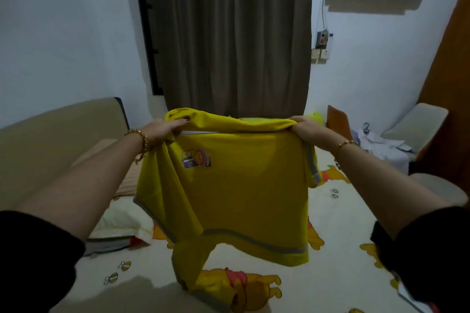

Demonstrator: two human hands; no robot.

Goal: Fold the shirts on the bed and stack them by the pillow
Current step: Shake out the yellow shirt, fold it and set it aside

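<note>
Pillow (122, 221) sits left on the bed (338, 231). Yellow shirt (236, 195) is held up above the bed, pinched at the left shoulder by left hand (162, 129) and at the right by right hand (305, 129). Fabric judged light, limp; shoulder seams are best gripped.

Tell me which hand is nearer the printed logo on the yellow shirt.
Left. The left hand grips the yellow shirt just up and left of the logo; the right hand grips the opposite shoulder.
</note>
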